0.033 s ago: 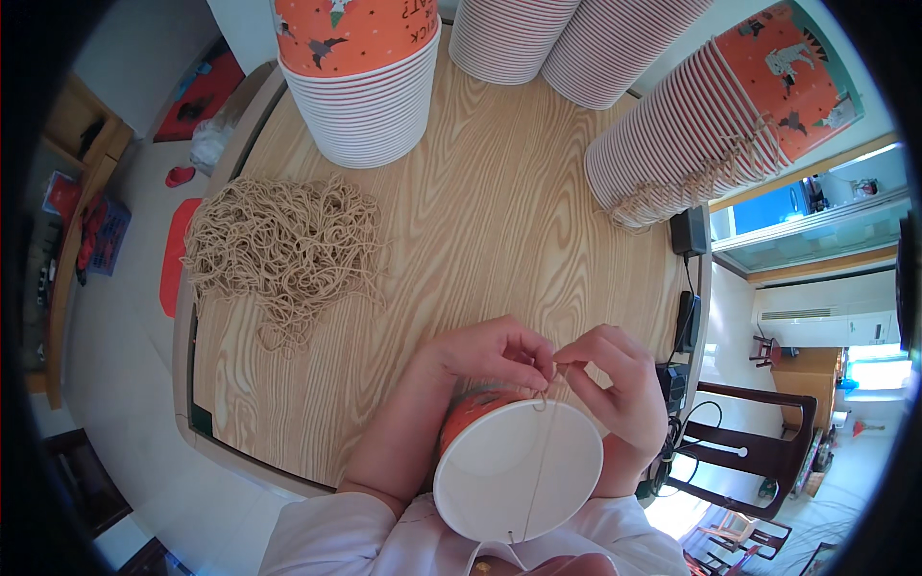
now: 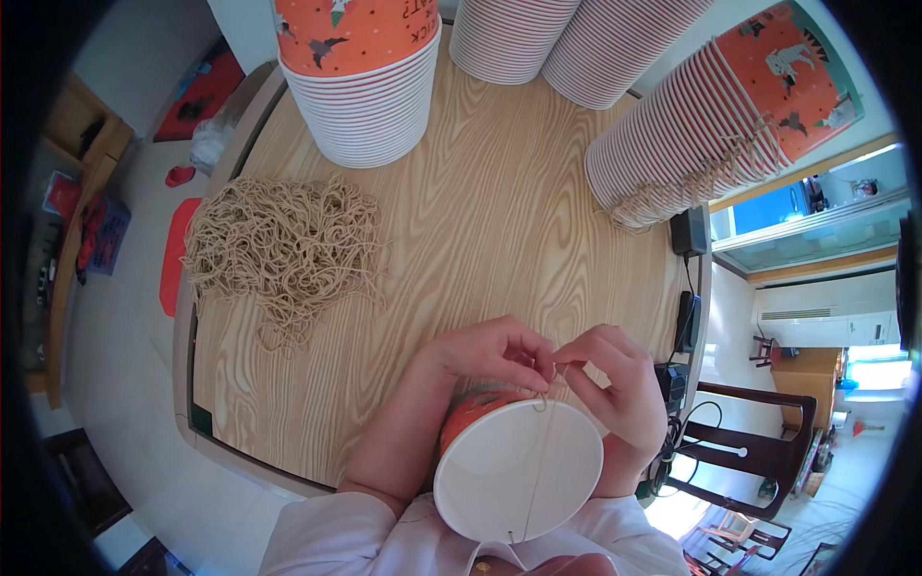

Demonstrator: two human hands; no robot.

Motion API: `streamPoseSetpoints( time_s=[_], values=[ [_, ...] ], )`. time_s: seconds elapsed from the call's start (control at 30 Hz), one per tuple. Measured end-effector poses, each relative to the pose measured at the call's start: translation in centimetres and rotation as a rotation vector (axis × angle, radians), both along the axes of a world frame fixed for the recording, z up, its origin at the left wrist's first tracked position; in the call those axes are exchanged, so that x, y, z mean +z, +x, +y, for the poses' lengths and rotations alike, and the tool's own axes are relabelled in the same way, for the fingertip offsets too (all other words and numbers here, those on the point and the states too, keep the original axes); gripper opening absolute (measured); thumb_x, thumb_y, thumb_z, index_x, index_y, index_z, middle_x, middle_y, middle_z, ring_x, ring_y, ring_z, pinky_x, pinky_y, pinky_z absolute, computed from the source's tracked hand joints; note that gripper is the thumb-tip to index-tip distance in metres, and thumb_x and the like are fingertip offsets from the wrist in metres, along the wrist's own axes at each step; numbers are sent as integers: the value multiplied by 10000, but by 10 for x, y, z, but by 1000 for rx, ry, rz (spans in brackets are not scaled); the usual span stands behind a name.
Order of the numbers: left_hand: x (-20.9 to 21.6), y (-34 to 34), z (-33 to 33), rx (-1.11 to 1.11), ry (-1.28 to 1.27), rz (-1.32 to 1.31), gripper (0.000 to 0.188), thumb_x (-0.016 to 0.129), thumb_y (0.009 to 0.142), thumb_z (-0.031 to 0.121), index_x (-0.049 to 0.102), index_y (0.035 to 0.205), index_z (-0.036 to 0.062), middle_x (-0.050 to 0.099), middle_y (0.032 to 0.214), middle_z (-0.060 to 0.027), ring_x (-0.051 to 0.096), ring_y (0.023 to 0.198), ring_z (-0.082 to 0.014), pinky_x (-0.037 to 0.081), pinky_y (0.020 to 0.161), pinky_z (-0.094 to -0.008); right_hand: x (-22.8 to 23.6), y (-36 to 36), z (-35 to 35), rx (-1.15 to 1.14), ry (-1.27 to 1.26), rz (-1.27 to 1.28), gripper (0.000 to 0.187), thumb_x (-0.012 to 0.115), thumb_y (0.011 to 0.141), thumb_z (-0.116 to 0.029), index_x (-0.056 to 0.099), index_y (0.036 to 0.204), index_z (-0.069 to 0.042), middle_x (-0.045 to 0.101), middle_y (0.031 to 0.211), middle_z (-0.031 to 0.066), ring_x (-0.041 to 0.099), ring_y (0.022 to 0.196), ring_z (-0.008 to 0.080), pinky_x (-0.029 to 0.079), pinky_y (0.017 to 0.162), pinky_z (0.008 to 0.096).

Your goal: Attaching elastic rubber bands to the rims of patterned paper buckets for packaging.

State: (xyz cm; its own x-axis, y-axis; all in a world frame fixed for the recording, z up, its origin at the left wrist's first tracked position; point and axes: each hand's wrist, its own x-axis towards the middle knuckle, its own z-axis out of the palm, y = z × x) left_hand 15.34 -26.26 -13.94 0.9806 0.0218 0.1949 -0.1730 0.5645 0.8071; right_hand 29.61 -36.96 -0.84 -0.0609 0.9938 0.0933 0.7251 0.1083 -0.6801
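An orange paper bucket (image 2: 480,470) with a white inside leans against my body, its mouth facing up. A thin tan string (image 2: 541,461) runs across the mouth from the near rim to the far rim, with a small loop at the far rim. Just past that rim, my left hand (image 2: 495,350) pinches the string between thumb and fingertips. My right hand (image 2: 615,379) pinches it close beside, the fingertips of both hands almost touching. The bucket's lower part is hidden behind my left forearm and the rim.
A tangled heap of tan strings (image 2: 283,245) lies on the wooden table (image 2: 471,240) at left. Nested bucket stacks stand at the back left (image 2: 360,110) and back middle (image 2: 514,43). Another stack (image 2: 682,125), with strings attached, leans at back right. Black adapters (image 2: 687,322) line the right edge.
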Motion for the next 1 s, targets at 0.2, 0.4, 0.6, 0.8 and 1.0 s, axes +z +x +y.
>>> streamPoseSetpoints(
  time_s=[0.2,0.4,0.6,0.8,1.0],
  values=[
    [-5,1,-2,21,52,-45,67,671,831,44,637,873,6,632,840,-25,585,806,-95,481,751,-248,-2,-2,0,-52,13,8,162,643,700,79,644,838,-5,631,784,90,604,747,248,464,663,315],
    [4,-1,-1,31,-9,13,94,685,817,38,636,891,7,643,846,-31,601,814,-105,489,757,-257,-5,0,-1,-27,5,23,154,653,732,-6,649,881,-45,610,773,93,588,747,284,447,687,355],
    [-2,1,-3,32,26,0,98,693,810,32,634,884,5,645,839,-36,605,823,-104,492,766,-263,-8,-1,2,6,7,19,158,659,733,-14,651,887,-49,606,772,91,584,741,285,445,682,359],
    [-4,0,-1,25,50,-63,78,690,807,20,629,853,6,649,840,-44,611,819,-113,495,770,-272,-8,-3,1,-62,23,45,154,666,715,11,651,860,-40,608,772,94,582,737,292,445,674,358],
    [-2,0,2,2,98,-135,58,683,807,16,634,833,2,655,849,-58,620,818,-132,499,778,-281,-3,-1,-3,-66,40,48,149,678,705,13,646,846,-27,615,771,98,586,735,289,445,666,355]
  ],
)
